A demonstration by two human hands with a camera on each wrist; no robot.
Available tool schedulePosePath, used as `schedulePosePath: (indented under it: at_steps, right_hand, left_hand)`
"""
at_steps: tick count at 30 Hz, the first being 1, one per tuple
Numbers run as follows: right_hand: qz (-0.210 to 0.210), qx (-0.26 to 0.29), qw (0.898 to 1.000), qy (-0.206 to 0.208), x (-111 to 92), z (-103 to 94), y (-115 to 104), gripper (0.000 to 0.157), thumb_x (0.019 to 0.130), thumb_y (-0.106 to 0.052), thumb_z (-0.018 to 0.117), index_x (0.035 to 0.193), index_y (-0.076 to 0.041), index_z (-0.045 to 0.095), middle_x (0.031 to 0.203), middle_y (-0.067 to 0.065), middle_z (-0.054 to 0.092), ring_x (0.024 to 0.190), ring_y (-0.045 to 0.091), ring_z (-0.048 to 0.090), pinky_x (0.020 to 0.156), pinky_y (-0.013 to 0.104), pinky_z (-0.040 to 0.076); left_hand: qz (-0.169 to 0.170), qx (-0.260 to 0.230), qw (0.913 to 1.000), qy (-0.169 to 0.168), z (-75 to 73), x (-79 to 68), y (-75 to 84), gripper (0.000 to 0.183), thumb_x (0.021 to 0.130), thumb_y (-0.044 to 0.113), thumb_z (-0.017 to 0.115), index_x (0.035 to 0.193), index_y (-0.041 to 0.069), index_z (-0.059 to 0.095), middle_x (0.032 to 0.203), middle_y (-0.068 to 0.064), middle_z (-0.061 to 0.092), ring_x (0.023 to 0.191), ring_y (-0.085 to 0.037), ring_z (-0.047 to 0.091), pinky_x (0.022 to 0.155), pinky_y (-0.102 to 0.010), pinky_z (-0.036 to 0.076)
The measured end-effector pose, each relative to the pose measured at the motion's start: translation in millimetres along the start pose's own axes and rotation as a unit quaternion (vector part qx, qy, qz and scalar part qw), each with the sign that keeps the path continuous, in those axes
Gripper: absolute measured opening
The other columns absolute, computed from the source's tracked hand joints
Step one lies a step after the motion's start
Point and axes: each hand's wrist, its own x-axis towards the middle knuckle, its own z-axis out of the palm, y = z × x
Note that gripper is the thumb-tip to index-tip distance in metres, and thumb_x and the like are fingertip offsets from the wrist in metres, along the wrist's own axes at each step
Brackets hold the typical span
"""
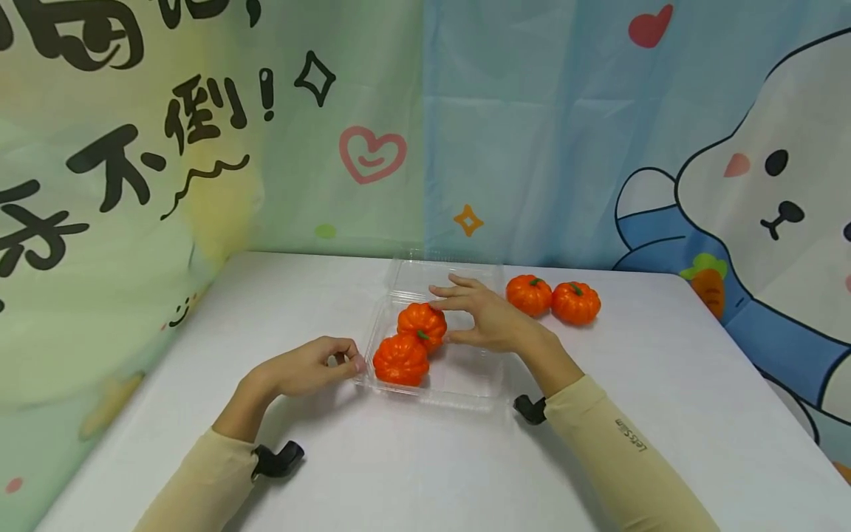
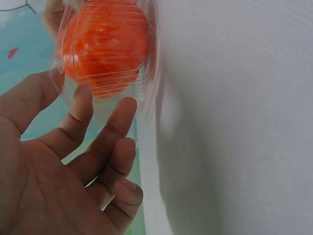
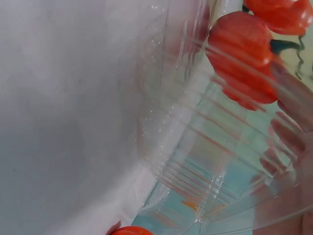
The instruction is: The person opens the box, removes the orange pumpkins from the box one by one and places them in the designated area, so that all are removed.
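Observation:
A clear plastic box (image 1: pixel 465 380) lies opened on the table, its lid (image 1: pixel 452 275) folded back behind it. Two small orange toy pumpkins sit in its left half: a front pumpkin (image 1: pixel 400 360) and a rear pumpkin (image 1: pixel 420 324) that leans against it, green stem facing forward. My right hand (image 1: pixel 488 314) reaches over the box and holds the rear pumpkin (image 3: pixel 239 54) between thumb and index finger, other fingers spread. At the front left corner, my left hand (image 1: pixel 312 366) pinches the box edge with thumb and index finger; its other fingers are bent in the left wrist view.
Two more orange pumpkins stand side by side right of the lid, a nearer one (image 1: pixel 576 304) and another (image 1: pixel 529 295). The white table (image 1: pixel 425 465) ends at a printed cloth backdrop (image 1: pixel 532 133).

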Motion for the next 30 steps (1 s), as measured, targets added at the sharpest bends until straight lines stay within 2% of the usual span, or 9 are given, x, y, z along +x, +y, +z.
schedulePosePath:
  at_steps: [4,9,14,18,21,26,30]
  right_hand:
    - [0.020,0.005,1.000,-0.010,-2,-0.7,-2,0.051,0.088,-0.019,0.083,0.136,-0.011,0.067,0.155,0.006,0.051,0.152,0.038,0.030,0.116,0.062,0.031]
    - [0.039,0.010,0.999,-0.014,-4,-2.1,-6,0.050,0.088,-0.020,0.083,0.135,-0.013,0.067,0.148,0.011,0.058,0.145,0.036,0.043,0.115,0.059,0.035]
    - [0.018,0.029,0.999,-0.015,-5,-1.0,-10,0.064,0.086,-0.013,0.083,0.144,-0.010,0.057,0.133,0.009,0.064,0.126,0.032,0.060,0.108,0.049,0.046]
    - [0.016,0.028,0.999,-0.023,-6,1.9,-13,0.069,0.084,-0.014,0.086,0.146,-0.013,0.057,0.123,0.006,0.056,0.111,0.029,0.060,0.097,0.046,0.053]
    - [0.023,0.042,0.998,-0.036,-8,4.5,-14,0.070,0.083,-0.012,0.086,0.146,-0.017,0.057,0.130,0.007,0.050,0.114,0.027,0.058,0.095,0.043,0.055]
    - [0.030,0.052,0.997,-0.052,-9,6.9,-14,0.080,0.083,-0.012,0.087,0.152,-0.018,0.050,0.157,0.013,0.038,0.122,0.028,0.056,0.088,0.041,0.058]
    - [0.032,0.022,0.998,-0.056,-11,8.1,-14,0.078,0.084,-0.018,0.087,0.152,-0.018,0.050,0.156,0.010,0.044,0.123,0.027,0.055,0.084,0.039,0.057]
  left_hand:
    - [-0.001,-0.001,1.0000,-0.004,-0.6,0.0,0.5,0.020,0.105,0.030,0.056,0.102,0.015,0.067,0.093,0.003,0.060,0.093,-0.020,0.053,0.081,-0.033,0.041]
    - [-0.001,0.000,1.0000,-0.006,-0.9,0.1,1.0,0.018,0.105,0.030,0.056,0.101,0.016,0.067,0.093,0.003,0.060,0.093,-0.019,0.053,0.080,-0.032,0.041]
    - [0.002,0.001,1.0000,-0.002,-0.5,-0.1,0.5,0.019,0.105,0.031,0.056,0.101,0.016,0.067,0.093,0.003,0.060,0.093,-0.019,0.053,0.080,-0.032,0.041]
    - [0.002,-0.004,1.0000,0.000,0.2,-1.0,0.5,0.019,0.105,0.030,0.055,0.101,0.016,0.067,0.092,0.002,0.061,0.092,-0.019,0.054,0.080,-0.032,0.041]
    - [0.003,-0.005,1.0000,-0.001,0.4,-1.4,0.9,0.020,0.105,0.030,0.055,0.101,0.014,0.067,0.092,0.002,0.061,0.092,-0.020,0.054,0.080,-0.032,0.041]
    - [0.008,0.002,1.0000,-0.001,-0.2,-0.5,1.1,0.020,0.105,0.030,0.055,0.103,0.014,0.067,0.093,0.004,0.061,0.093,-0.019,0.054,0.081,-0.032,0.042]
    - [0.007,0.003,1.0000,-0.002,-0.5,0.5,1.3,0.019,0.105,0.029,0.055,0.102,0.015,0.067,0.093,0.004,0.061,0.093,-0.019,0.054,0.081,-0.033,0.042]
